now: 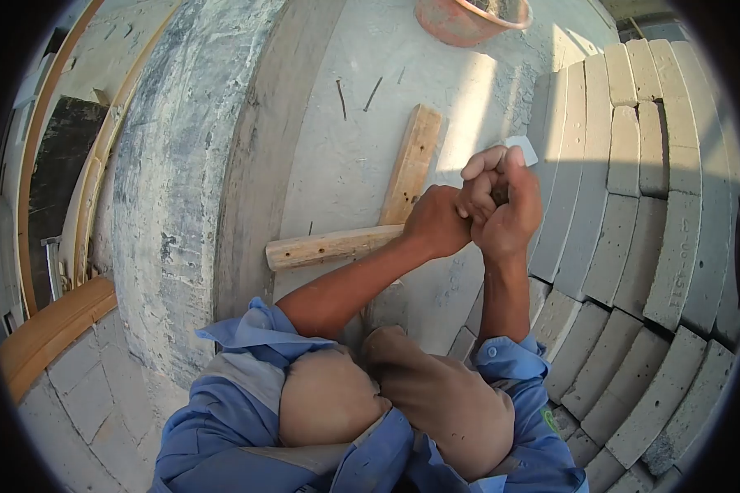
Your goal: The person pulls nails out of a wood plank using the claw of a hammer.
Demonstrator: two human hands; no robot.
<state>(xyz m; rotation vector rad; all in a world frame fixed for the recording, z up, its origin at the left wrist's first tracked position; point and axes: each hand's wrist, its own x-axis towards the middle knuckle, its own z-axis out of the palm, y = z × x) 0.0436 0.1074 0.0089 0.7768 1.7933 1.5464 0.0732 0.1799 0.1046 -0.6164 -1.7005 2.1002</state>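
Observation:
My left hand [438, 222] is closed in a fist, knuckles up, pressed against the side of my right hand. My right hand [501, 201] is turned palm up with its fingers curled in; a small dark spot shows in the hollow between them, and I cannot tell what it is. Just beyond the right fingertips shows a small flat white piece [521, 150]. Below the hands, two pieces of wood lie on the concrete floor: a short board [411, 160] with holes and a rounded batten [329, 249] that passes behind my left forearm.
Stacked grey blocks [625, 238] rise close on the right. A paint-smeared board or beam [173, 164] runs along the left, with wooden strips [45, 148] beyond it. An orange-red tub [460, 23] stands at the top. Thin metal rods [373, 94] lie on the floor [337, 164].

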